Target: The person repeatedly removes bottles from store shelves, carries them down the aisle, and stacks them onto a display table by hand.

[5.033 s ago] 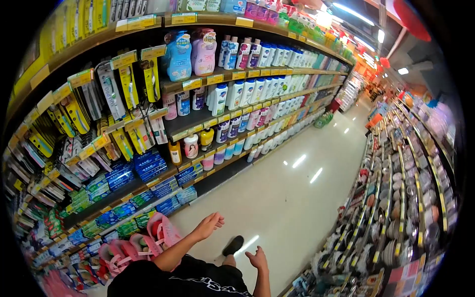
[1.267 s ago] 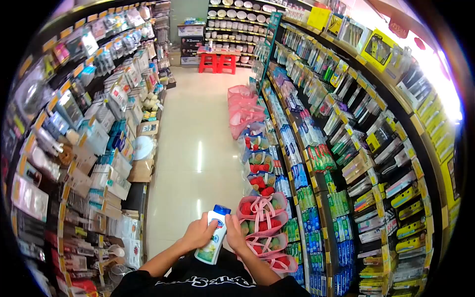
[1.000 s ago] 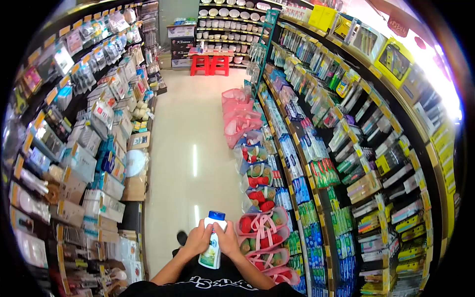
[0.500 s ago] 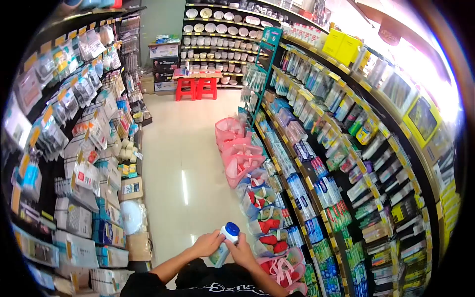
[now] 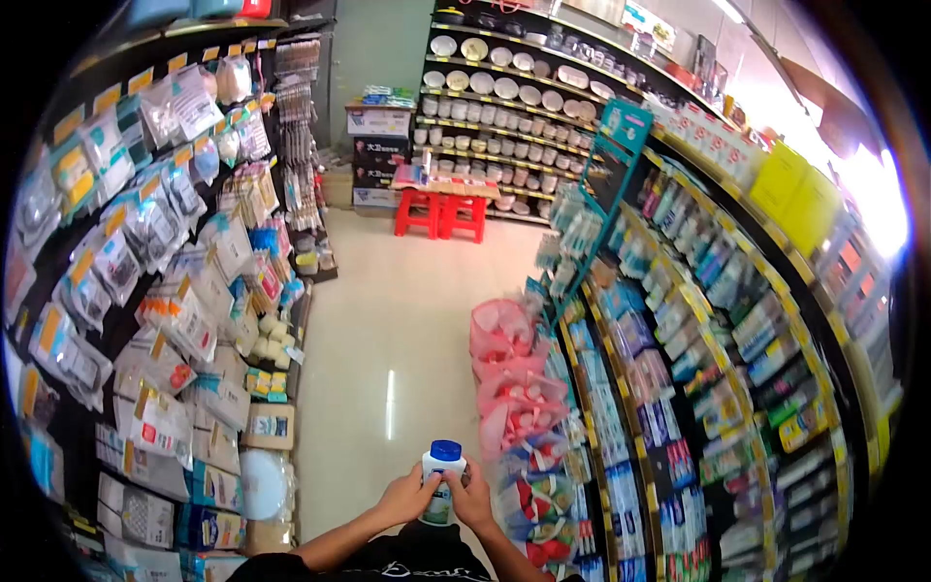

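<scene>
A white bottle (image 5: 441, 469) with a blue cap and a green lower label stands upright close in front of my body. My left hand (image 5: 408, 497) is closed around its left side. On the other side my right hand (image 5: 472, 497) grips it, with the thumb against the front. Both thumbs lie near the upper part of the bottle, below the cap. The fingers behind it are hidden, and the print on the label is too small to read.
Packed shelves (image 5: 679, 388) line the right, with pink bags (image 5: 509, 330) on the floor along them. Hanging packets (image 5: 155, 417) fill the left rack. Ahead stand red stools (image 5: 441, 215), stacked boxes (image 5: 380, 160) and shelves of bowls (image 5: 504, 87). The tiled aisle floor (image 5: 359, 359) runs between.
My view has turned left and tipped up somewhat, so the shelves sit further right and lower. The bottle has gone from tilted to upright, still in both hands.
</scene>
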A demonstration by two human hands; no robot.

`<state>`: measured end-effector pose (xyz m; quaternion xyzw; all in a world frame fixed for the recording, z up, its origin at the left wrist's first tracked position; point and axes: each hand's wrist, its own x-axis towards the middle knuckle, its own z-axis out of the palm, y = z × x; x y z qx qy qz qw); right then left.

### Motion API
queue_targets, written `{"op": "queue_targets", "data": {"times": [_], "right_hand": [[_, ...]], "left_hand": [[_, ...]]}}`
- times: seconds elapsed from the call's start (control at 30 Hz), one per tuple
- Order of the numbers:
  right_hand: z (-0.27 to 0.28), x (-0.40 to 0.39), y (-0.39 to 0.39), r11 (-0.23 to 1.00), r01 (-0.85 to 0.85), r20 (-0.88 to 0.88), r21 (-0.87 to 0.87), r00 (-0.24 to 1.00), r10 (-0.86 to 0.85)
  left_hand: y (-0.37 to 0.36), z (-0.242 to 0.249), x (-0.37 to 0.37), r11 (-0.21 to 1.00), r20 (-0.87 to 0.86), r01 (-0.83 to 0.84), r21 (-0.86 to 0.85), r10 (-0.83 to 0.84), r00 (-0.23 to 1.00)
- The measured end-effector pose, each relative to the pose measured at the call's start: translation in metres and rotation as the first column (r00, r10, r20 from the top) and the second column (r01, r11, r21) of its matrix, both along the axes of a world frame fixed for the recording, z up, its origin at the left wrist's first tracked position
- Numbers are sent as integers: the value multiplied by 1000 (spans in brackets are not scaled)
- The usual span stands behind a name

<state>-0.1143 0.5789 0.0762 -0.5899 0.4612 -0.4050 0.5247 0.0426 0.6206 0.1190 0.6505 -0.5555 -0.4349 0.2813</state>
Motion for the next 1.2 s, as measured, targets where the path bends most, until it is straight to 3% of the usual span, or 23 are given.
{"op": "queue_targets", "data": {"times": [0.07,0.1,0.13,0.2,0.23,0.27,0.37,0.5,0.53,0.57,0.67,0.73,0.8,0.87,0.9,0.97,1.03,1.2], "right_hand": [[-3,16,-59,999,-38,45,-33,998,39],[24,27,-82,999,-49,118,2,992,49],[25,36,-115,996,-85,168,-7,982,85],[21,57,-168,997,-71,231,-16,970,72],[25,66,-190,996,-87,237,8,968,82],[35,76,-212,994,-103,243,26,965,93],[39,108,-272,987,-141,339,80,935,106],[22,151,-354,978,-151,340,147,936,94],[19,161,-376,979,-145,316,146,944,92],[16,172,-402,982,-123,242,146,967,85],[-9,189,-477,984,-67,31,162,998,63],[6,201,-516,982,-51,89,184,995,36],[23,219,-553,978,-12,120,207,993,-13],[38,233,-592,984,43,13,171,999,-45],[40,236,-604,984,66,-43,164,997,-60],[36,259,-643,976,146,64,160,985,-158],[32,275,-685,976,132,143,175,977,-157],[29,309,-810,984,-43,251,175,968,-2]], "left_hand": [[-47,13,24,999,29,18,-29,-17,999],[-71,17,36,999,43,28,-46,-26,999],[-95,17,46,987,92,22,-159,-8,996],[-138,25,66,988,13,-47,-150,49,999],[-162,25,74,985,-38,-84,-154,79,996],[-181,7,79,951,-255,-217,-218,159,954],[-233,-27,96,881,-481,-417,-225,272,834],[-310,-59,120,885,-704,-458,-86,271,657],[-333,-61,130,908,-704,-413,-68,249,665],[-353,-61,148,946,-628,-317,72,289,722],[-435,-75,188,983,-400,-179,-33,151,904],[-494,-44,219,998,-208,-32,-45,22,978],[-549,-31,247,992,-168,96,-80,-109,980],[-606,-15,268,972,-58,206,-112,-213,975],[-626,-3,274,963,-36,232,-141,-239,970],[-670,15,293,940,14,283,-189,-285,958],[-707,4,305,944,-23,222,-246,-235,972],[-814,-11,341,978,-87,134,-159,-149,985]]}}
